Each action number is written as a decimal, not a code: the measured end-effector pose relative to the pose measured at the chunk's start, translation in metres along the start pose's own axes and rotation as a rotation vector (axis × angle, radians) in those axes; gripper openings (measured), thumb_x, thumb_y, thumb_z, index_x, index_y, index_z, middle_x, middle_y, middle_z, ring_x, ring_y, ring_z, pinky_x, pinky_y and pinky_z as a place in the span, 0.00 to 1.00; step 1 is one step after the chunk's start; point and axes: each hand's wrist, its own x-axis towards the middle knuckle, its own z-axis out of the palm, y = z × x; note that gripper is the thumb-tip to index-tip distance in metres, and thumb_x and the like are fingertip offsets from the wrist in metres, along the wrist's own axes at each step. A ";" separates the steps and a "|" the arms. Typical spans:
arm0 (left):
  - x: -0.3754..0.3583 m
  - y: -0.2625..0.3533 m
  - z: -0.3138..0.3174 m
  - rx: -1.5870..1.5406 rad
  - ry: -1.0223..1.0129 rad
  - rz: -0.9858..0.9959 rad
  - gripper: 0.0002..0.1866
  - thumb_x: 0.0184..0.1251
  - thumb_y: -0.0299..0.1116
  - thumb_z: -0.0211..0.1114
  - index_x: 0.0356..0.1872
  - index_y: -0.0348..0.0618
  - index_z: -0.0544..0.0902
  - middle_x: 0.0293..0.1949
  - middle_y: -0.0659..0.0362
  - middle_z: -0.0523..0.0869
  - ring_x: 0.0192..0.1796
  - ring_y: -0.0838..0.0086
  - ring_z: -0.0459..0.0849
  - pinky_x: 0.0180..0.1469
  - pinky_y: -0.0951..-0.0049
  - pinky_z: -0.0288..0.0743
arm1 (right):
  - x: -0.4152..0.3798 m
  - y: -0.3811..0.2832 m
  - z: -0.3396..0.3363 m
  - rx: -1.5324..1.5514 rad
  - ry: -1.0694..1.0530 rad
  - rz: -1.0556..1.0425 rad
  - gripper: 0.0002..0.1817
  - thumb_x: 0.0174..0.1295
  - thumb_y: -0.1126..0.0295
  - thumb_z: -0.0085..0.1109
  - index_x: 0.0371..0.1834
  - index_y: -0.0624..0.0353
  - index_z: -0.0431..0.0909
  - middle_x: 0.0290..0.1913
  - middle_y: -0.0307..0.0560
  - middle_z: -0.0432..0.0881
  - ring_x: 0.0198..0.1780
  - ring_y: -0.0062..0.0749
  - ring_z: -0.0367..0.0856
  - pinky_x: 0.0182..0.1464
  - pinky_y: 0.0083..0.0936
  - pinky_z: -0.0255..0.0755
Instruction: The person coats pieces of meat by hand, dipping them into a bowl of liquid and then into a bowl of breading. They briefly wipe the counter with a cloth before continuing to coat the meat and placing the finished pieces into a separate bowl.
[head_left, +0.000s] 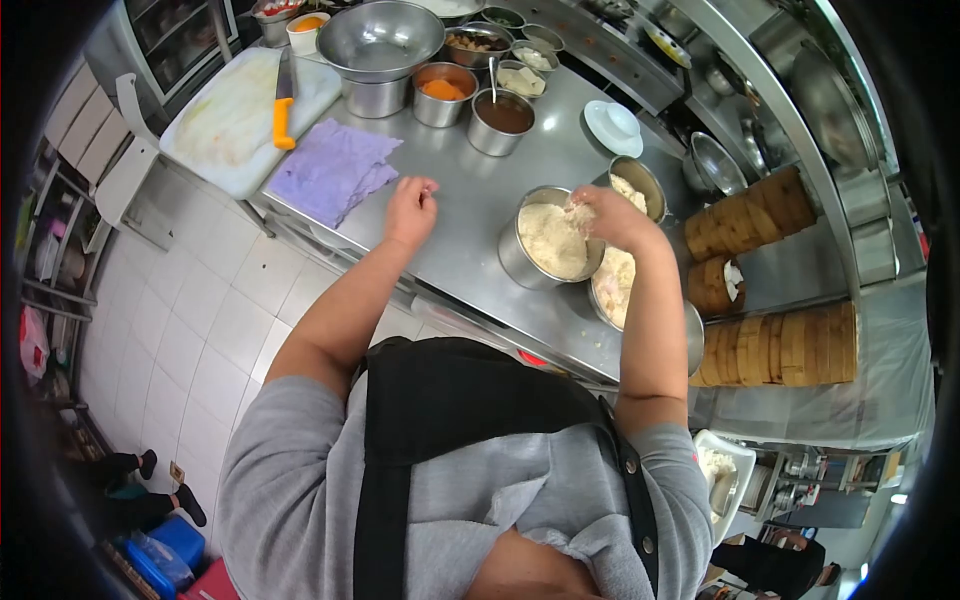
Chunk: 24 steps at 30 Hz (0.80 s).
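Observation:
My right hand [618, 220] is over the rim of a steel pot [513, 258] filled with pale, crumb-like flakes [550, 245]. Its fingers are drawn together around some of the flakes, and crumbs cling to the fingertips. A second steel container [652, 186] with pale contents stands just behind that hand. Partly under my right forearm, another container of light flakes [612, 285] is visible. My left hand [412, 212] hovers near the counter's front edge with its fingers curled in, holding nothing that I can see. Beside it lies a crumpled purple cloth [335, 172].
An orange-handled knife [284, 120] rests on a white cutting board [215, 150]. Steel pots of sauce [505, 115] and orange filling [443, 88] stand behind, near a large bowl [380, 45]. White plates [613, 127] and bamboo steamers [775, 345] are to the right.

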 end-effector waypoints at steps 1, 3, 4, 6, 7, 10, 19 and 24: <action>0.000 0.002 -0.001 -0.003 -0.005 -0.004 0.08 0.56 0.22 0.55 0.35 0.43 0.79 0.36 0.54 0.79 0.36 0.60 0.79 0.39 0.65 0.74 | -0.005 -0.007 -0.007 0.061 0.050 0.034 0.22 0.47 0.85 0.56 0.49 0.61 0.74 0.46 0.50 0.80 0.51 0.36 0.78 0.51 0.26 0.72; 0.001 0.003 -0.002 -0.004 -0.010 -0.009 0.08 0.56 0.21 0.55 0.35 0.43 0.79 0.36 0.54 0.79 0.36 0.60 0.79 0.40 0.65 0.74 | -0.008 -0.013 -0.018 0.045 0.129 0.052 0.21 0.47 0.83 0.59 0.48 0.60 0.76 0.46 0.53 0.81 0.51 0.44 0.79 0.53 0.30 0.72; 0.001 0.002 -0.001 -0.003 -0.012 -0.011 0.09 0.56 0.21 0.55 0.36 0.43 0.79 0.36 0.54 0.79 0.36 0.60 0.79 0.40 0.65 0.74 | -0.009 -0.013 -0.021 0.037 0.168 0.061 0.21 0.47 0.82 0.60 0.47 0.60 0.76 0.46 0.54 0.82 0.50 0.47 0.79 0.54 0.32 0.72; 0.001 0.000 -0.001 0.012 -0.012 0.006 0.09 0.57 0.21 0.54 0.36 0.42 0.79 0.36 0.54 0.78 0.35 0.63 0.78 0.39 0.67 0.74 | -0.008 -0.011 -0.011 -0.016 0.246 0.047 0.22 0.46 0.81 0.61 0.49 0.60 0.76 0.47 0.55 0.81 0.51 0.48 0.79 0.54 0.33 0.72; 0.001 0.000 -0.001 0.025 -0.010 0.025 0.09 0.57 0.21 0.54 0.37 0.41 0.79 0.36 0.54 0.78 0.34 0.65 0.78 0.38 0.70 0.73 | -0.004 -0.006 0.003 -0.068 0.268 0.022 0.23 0.46 0.81 0.61 0.50 0.60 0.76 0.47 0.55 0.81 0.51 0.48 0.79 0.54 0.33 0.72; 0.001 0.001 -0.002 0.051 -0.018 0.031 0.09 0.59 0.21 0.54 0.38 0.40 0.79 0.36 0.55 0.77 0.32 0.68 0.77 0.38 0.72 0.73 | -0.005 -0.014 0.026 -0.096 0.142 0.034 0.23 0.47 0.81 0.60 0.51 0.60 0.76 0.46 0.55 0.82 0.51 0.46 0.79 0.54 0.33 0.72; -0.001 0.004 -0.002 0.056 -0.020 0.029 0.08 0.60 0.22 0.54 0.37 0.42 0.80 0.35 0.55 0.77 0.32 0.67 0.77 0.37 0.71 0.73 | 0.015 -0.001 0.058 0.104 0.037 0.094 0.17 0.55 0.81 0.49 0.49 0.62 0.74 0.41 0.45 0.80 0.39 0.32 0.81 0.41 0.26 0.76; 0.000 -0.002 -0.003 0.093 -0.005 0.059 0.07 0.60 0.22 0.55 0.37 0.42 0.80 0.35 0.55 0.78 0.32 0.68 0.78 0.37 0.71 0.73 | 0.029 0.027 0.071 0.185 0.094 0.070 0.20 0.54 0.77 0.51 0.52 0.63 0.72 0.45 0.49 0.79 0.45 0.38 0.80 0.45 0.33 0.76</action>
